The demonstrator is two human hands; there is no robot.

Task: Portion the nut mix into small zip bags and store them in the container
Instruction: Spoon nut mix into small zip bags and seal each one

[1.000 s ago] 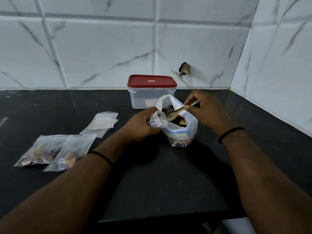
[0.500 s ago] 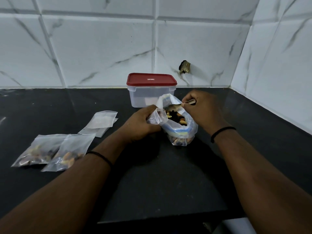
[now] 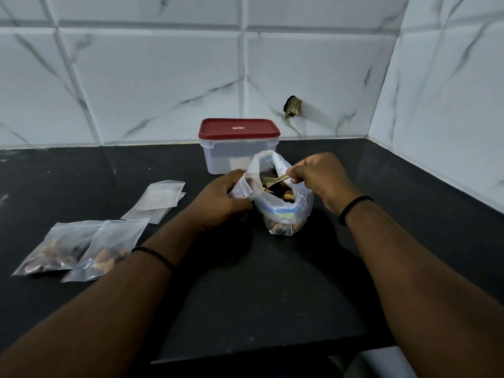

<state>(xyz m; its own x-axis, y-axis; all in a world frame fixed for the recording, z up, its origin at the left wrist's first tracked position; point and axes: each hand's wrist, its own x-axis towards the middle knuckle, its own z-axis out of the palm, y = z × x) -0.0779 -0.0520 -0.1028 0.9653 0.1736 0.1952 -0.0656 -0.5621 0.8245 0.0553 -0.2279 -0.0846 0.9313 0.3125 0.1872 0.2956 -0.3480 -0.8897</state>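
Scooping nut mix (image 3: 278, 190) from the large bag (image 3: 283, 211) at centre: right hand (image 3: 317, 181) is pinching the spoon (image 3: 275, 180), left hand (image 3: 222, 200) is gripping a small zip bag (image 3: 242, 186); keeping its mouth wide and close is limiting spills

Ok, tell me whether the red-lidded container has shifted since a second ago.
No. The red-lidded container keeps the same spot down and left of the brass wall fitting, near the back wall.
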